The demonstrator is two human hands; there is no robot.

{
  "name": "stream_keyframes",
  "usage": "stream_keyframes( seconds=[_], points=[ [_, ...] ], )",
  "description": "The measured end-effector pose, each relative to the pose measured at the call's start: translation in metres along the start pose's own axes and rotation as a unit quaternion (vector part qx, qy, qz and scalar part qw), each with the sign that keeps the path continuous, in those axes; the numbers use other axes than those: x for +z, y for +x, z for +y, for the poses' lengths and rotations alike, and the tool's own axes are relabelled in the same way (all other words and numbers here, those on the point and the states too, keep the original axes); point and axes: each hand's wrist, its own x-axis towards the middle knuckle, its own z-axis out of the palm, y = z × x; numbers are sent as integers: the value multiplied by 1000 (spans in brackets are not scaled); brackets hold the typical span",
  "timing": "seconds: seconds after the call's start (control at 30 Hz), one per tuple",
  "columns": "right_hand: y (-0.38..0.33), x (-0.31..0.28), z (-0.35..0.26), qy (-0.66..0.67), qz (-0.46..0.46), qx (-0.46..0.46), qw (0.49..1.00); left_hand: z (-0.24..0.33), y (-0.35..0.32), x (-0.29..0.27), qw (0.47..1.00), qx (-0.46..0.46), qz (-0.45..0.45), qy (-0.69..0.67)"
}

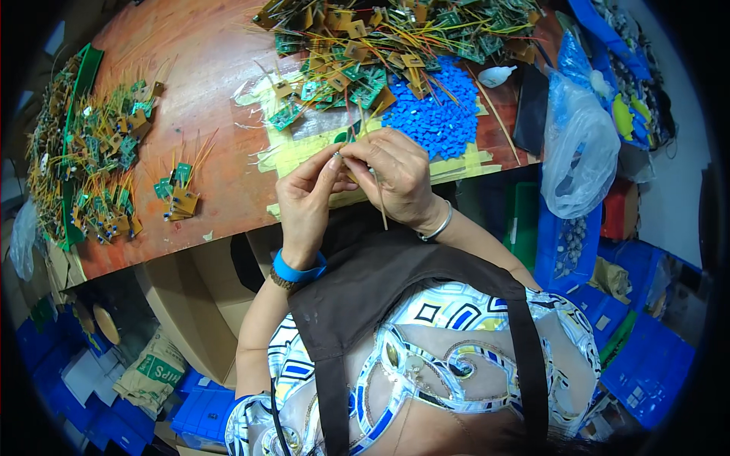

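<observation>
- The little green piece [349, 134] is in the middle of everything, just past the fingertips, over the work table. The fingers hide most of it, so its full shape is hard to see.
- The left hand [306, 194] comes to it from seven o'clock. Its thumb and finger are pinched close together on the piece.
- The right hand [397, 171] comes from four o'clock. Its thumb and finger are pinched too, right by the left ones. A thin tan stick [383, 204] pokes out under this hand, pointing to five o'clock.
- Yellow tape [295, 156] is stuck on the table below the hands.
- A pile of little blue bits [435, 114] sits near the right hand, at two o'clock.
- A big messy heap of boards and wires [365, 45] is at twelve to one o'clock.
- A white bottle [496, 75] lies past the blue bits, at two o'clock.
- A see-through bag [582, 148] hangs far off at three o'clock.
- A small bunch of boards [181, 199] lies at eight o'clock, and a bigger bunch [122, 140] at nine.
- A brown cardboard box [182, 296] stands at seven o'clock, lower than the tabletop.
</observation>
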Motion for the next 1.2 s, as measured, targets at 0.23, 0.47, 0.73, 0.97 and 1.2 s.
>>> stream_keyframes(
  seconds=[0.23,0.47,0.73,0.97,1.2],
  points=[
    [9,1,-9,34,-6,-29,999,11,-5,-21,995,67,68,28],
    [8,-9,2,22,-3,-24,999,58,-13,-149,833,258,346,347],
    [4,-7,4,25,4,-28,999,43,-11,-212,578,280,393,658],
    [2,-9,2,45,-32,-15,998,23,51,-62,673,375,77,633],
    [-11,-22,20,116,-115,96,982,25,73,-66,647,297,92,696]
  ],
)
